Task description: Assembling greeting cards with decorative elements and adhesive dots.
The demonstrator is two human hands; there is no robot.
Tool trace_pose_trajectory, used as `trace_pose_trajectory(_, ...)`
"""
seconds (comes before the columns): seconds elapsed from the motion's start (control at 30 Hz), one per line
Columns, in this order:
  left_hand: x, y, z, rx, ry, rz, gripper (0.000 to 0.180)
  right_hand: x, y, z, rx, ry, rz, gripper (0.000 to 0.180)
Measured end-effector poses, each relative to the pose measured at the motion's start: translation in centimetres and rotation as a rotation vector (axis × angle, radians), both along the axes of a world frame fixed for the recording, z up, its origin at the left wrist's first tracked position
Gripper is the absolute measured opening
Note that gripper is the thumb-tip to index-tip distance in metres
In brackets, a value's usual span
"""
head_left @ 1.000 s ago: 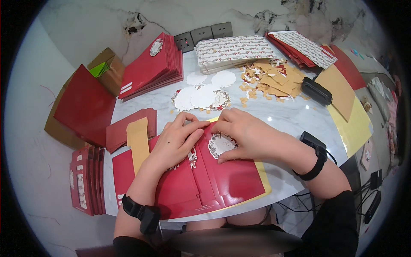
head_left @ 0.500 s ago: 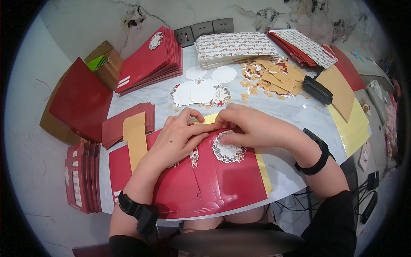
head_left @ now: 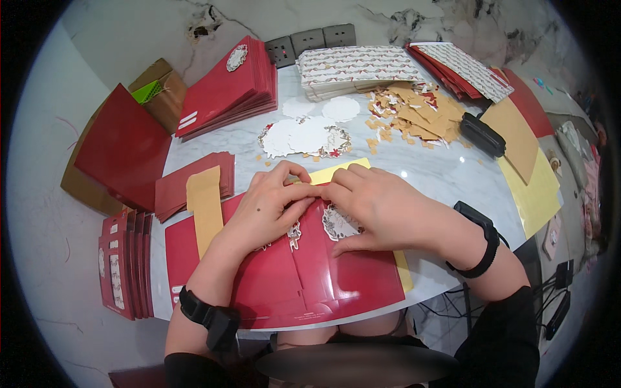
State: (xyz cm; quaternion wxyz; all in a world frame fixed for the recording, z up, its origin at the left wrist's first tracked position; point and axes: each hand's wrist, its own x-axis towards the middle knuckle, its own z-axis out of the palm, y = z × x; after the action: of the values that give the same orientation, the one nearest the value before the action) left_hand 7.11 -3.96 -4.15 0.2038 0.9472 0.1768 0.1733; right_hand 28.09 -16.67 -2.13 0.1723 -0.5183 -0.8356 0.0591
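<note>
A large red printed card sheet [head_left: 349, 278] lies in front of me, with lengthwise folds and white floral cutouts on it. My left hand [head_left: 272, 204] bends over its far edge, thumb and forefinger closed on that edge near the middle. Beside it, my right hand [head_left: 381, 207] rests on the sheet with its thumb spread away from the fingers. Its fingertips meet the left forefinger at the edge. Under the right hand, a round wreath-shaped label [head_left: 337, 223] is partly hidden. Yellow backing paper [head_left: 339, 169] shows beyond the red sheet. What lies between the fingertips is hidden.
Red folded cards [head_left: 226, 90] are stacked at the far left, more red pieces [head_left: 207, 178] nearer. White round cutouts [head_left: 297, 137] and tan paper scraps [head_left: 424, 116] lie ahead. Patterned sheets [head_left: 359, 64] stand behind. A black case [head_left: 483, 134] sits at right.
My right hand has opened from a pinch: its thumb has swung down and outward, and the hand now covers more of the round label. The left hand stays nearly in place.
</note>
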Motion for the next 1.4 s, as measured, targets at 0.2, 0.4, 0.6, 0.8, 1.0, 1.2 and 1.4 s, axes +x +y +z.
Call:
trace_pose_trajectory(0.2, 0.2, -0.1, -0.1, -0.008, -0.031, 0.001, 0.025, 1.0, 1.5, -0.9, -0.114, 0.230, -0.017, 0.025)
trace_pose_trajectory(0.4, 0.2, 0.1, -0.2, -0.048, -0.024, -0.005, 0.025, 2.1, 2.8, -1.8, -0.238, 0.316, 0.028, 0.014)
trace_pose_trajectory(0.6, 0.3, 0.0, 0.0, -0.014, 0.007, 0.013, 0.023, 2.4, 3.7, -0.2, -0.422, 0.278, 0.058, 0.013)
trace_pose_trajectory(0.8, 0.4, 0.1, -0.1, 0.017, -0.012, 0.007, 0.019, 4.0, 4.2, -0.8, -0.495, 0.455, 0.132, 0.017)
trace_pose_trajectory(1.0, 0.5, 0.0, 0.2, -0.062, 0.064, 0.023, 0.025, 5.5, 4.4, 0.0, -0.672, 0.804, 0.192, 0.015)
trace_pose_trajectory(1.2, -0.1, 0.8, 0.1, -0.018, -0.201, -0.016, 0.022, 4.2, 4.0, 0.0, -0.559, 0.660, 0.098, 0.017)
trace_pose_trajectory(1.4, 0.7, -0.5, 0.4, -0.214, -0.099, -0.036, 0.028, 3.8, 3.6, -0.9, -0.629, 0.731, -0.044, 0.021)
